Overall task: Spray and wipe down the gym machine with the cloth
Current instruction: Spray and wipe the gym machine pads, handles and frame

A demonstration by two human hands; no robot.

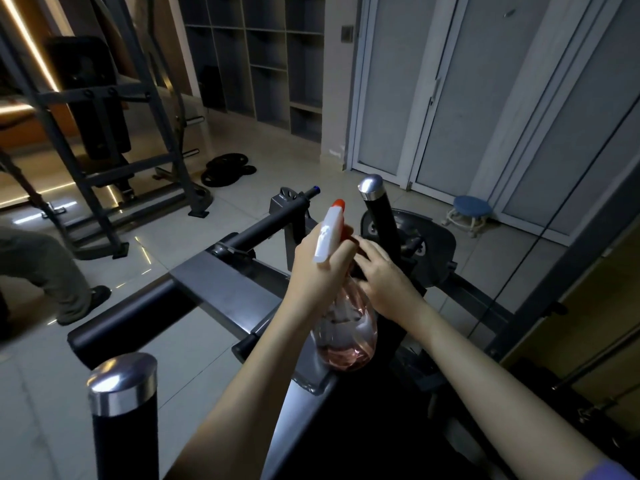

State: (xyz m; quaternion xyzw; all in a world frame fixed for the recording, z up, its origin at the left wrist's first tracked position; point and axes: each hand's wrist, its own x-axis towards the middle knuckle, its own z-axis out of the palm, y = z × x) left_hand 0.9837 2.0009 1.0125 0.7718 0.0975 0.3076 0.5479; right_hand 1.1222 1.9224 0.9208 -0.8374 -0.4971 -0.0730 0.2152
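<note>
Gym machine (221,289): dark grey steel frame with black padded bars and dull sheen. No wet streaks can be made out in this dim light. Landmark is its far handle (379,216), a black upright grip with a chrome cap.

Spray bottle (346,341) is just left of that handle and in front of it, held up above the frame. Clear round body, pink liquid about a third full, white trigger head, orange nozzle (338,203) aimed away past the handle's left side.

Left hand (322,271) has its fingers wrapped round the bottle neck under the trigger head. Right hand (384,282) is at the handle's base, touching the bottle's right side, fingers laid over something dark. Cloth or machine part, cannot tell, so its grip is unclear too. No cloth is clearly seen.

Step, judged: spray phase, aiming near the handle; wiping not evident. Next move needs a trigger squeeze with the nozzle turned onto the grip, then a cloth pass over it.
</note>
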